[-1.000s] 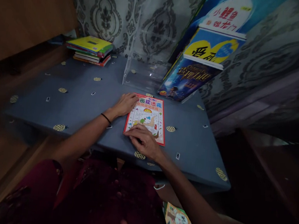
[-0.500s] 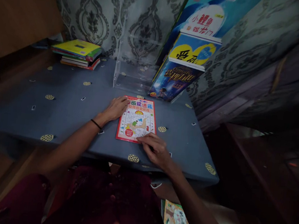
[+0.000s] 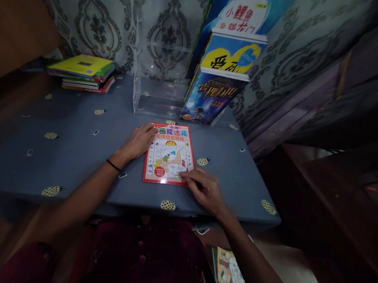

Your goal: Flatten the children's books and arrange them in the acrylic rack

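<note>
A thin red-bordered children's book (image 3: 169,157) lies flat on the table in front of me, cover up, with coloured Chinese lettering and a cartoon picture. My left hand (image 3: 140,141) lies on its upper left edge, fingers stretched out over the cover. At the lower right corner is my right hand (image 3: 206,188), its thumb and forefinger pinched together on the book. The right hand's other fingers are curled under and partly hidden.
A clear acrylic rack (image 3: 159,104) stands behind, holding a dark blue book (image 3: 210,96), a yellow-and-blue book (image 3: 233,54) and a large teal book (image 3: 243,12). Stacked books (image 3: 83,69) lie back left. More books (image 3: 231,272) sit below the table's front edge (image 3: 235,216).
The camera view has shifted a little. My right hand's fingertips have slid slightly up and right over the book's lower corner. My left hand stays at the upper left edge.
</note>
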`<state>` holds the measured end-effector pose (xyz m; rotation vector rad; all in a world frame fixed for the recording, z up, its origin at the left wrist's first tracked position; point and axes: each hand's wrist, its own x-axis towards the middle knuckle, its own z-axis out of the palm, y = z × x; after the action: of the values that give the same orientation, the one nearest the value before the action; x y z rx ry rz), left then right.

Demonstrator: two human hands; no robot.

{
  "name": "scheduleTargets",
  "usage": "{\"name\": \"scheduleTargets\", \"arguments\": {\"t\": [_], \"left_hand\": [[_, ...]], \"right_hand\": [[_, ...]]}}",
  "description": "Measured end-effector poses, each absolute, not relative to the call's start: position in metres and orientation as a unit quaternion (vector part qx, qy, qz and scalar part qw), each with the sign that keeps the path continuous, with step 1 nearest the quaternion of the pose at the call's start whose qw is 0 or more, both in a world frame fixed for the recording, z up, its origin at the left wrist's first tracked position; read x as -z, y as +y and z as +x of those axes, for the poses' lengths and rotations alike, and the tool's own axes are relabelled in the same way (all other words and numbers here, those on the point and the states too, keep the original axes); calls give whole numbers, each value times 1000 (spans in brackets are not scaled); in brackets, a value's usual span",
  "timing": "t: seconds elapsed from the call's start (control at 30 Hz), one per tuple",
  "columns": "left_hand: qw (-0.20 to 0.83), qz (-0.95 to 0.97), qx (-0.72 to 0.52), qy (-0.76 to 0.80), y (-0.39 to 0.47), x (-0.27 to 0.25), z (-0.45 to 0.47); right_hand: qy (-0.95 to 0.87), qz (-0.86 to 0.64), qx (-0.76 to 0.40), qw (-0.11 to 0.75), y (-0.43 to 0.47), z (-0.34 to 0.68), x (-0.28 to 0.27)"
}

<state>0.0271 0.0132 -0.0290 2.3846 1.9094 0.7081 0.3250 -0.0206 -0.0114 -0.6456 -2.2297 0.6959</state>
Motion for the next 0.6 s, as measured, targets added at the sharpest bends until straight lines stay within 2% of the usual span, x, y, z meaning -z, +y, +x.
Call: {"name": "scheduleTargets", "arguments": {"t": [0.3, 0.6], "left_hand": [[-9, 743, -231, 628, 11, 32, 30], [-25, 748, -260, 611, 11, 40, 29]], "right_hand": [[-873, -241, -247, 344, -4, 323, 12], [-901, -264, -180, 294, 86, 298, 16]]}}
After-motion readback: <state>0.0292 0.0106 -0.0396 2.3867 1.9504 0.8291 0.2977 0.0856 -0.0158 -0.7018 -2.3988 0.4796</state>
